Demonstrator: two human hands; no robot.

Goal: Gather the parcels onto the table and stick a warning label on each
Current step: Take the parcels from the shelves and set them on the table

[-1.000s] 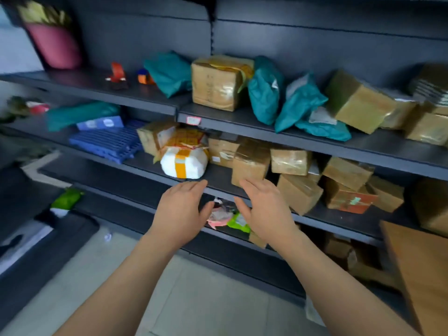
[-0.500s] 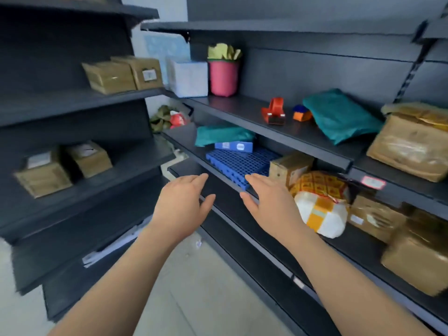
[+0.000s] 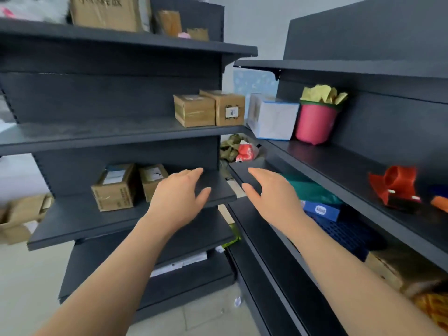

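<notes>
Both hands are stretched out in front of me, empty, with relaxed fingers. My left hand (image 3: 178, 198) hovers before the middle shelf (image 3: 97, 219) of the left rack, just right of two brown cardboard parcels (image 3: 115, 187) (image 3: 152, 181). My right hand (image 3: 274, 195) hangs beside it, near the corner where the two racks meet. Two more brown parcels (image 3: 194, 110) (image 3: 226, 106) stand side by side on the shelf above. A teal bag parcel (image 3: 312, 190) lies on the right rack, partly hidden behind my right hand.
The right rack holds a white box (image 3: 271, 117), a pink pot (image 3: 315, 123), a red tape dispenser (image 3: 395, 185) and a blue crate (image 3: 346, 231). A large carton (image 3: 106, 12) sits on the top left shelf. An open box (image 3: 21, 214) lies at far left.
The view has swung left, from the right rack full of parcels to the corner and the left rack. Both hands stay open and empty, held out in front.
</notes>
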